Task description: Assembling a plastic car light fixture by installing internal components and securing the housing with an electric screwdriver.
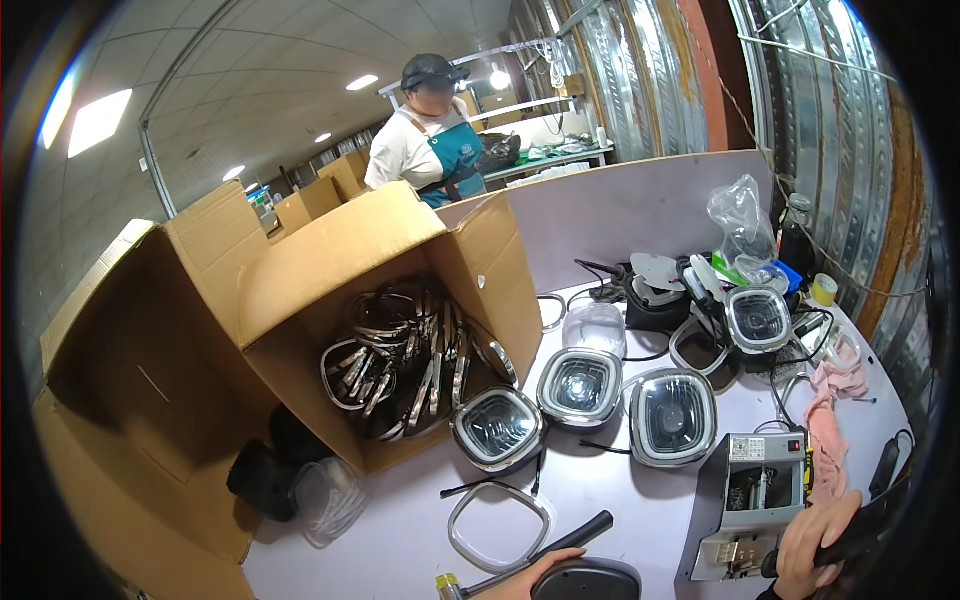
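At the lower edge, my left hand (540, 577) is closed against the side of a rounded black lamp housing (590, 581); the frame cuts off part of it. A small mallet (555, 545) with a black grip and a yellow-ended head lies right along that hand. My right hand (815, 540) wraps round a dark tube-shaped tool (866, 528) that looks like an electric screwdriver. The tool's front end points at the lower front of a grey screw feeder (768, 474), with screws in its open tray. Beyond my left hand lies a clear-and-grey gasket ring (458, 530).
Several square lamps (674, 418) stand mid-table. An open cardboard box (345, 225) at left holds many metal-edged rings. Clear covers (328, 502) lie beside it. At right are a pink cloth (828, 430), cables and a plastic bag (743, 222). A person (425, 140) stands beyond the partition.
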`<action>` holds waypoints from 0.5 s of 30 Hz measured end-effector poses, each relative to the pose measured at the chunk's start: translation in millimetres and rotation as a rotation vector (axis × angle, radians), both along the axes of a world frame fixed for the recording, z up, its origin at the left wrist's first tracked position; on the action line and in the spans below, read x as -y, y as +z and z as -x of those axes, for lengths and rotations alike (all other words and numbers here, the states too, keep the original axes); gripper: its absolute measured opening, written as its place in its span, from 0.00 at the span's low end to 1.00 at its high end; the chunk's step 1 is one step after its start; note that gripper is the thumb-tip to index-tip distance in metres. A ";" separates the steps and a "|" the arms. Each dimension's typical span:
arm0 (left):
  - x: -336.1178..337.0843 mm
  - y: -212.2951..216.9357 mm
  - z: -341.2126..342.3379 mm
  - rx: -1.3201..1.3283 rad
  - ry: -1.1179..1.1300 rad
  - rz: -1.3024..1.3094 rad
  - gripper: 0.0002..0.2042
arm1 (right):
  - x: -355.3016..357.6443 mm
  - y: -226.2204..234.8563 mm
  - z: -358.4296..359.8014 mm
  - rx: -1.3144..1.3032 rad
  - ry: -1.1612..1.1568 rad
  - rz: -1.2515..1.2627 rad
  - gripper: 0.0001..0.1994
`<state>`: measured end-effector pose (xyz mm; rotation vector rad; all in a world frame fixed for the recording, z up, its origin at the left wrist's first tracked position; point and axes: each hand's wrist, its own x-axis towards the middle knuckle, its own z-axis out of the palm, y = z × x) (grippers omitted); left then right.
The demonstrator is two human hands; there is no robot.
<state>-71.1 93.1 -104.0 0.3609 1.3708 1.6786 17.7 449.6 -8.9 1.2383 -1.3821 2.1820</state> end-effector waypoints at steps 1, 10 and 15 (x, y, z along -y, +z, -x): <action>-0.1 -0.3 0.0 0.001 0.000 -0.001 0.48 | -0.7 -0.3 0.6 -0.010 0.010 -0.004 0.24; 3.0 -6.3 4.6 -0.036 -0.023 0.003 0.48 | -3.6 -1.3 4.3 -0.002 0.031 -0.012 0.24; 2.5 1.3 -2.5 -0.004 -0.002 -0.008 0.48 | 1.2 -5.2 -3.3 -0.004 -0.033 0.059 0.25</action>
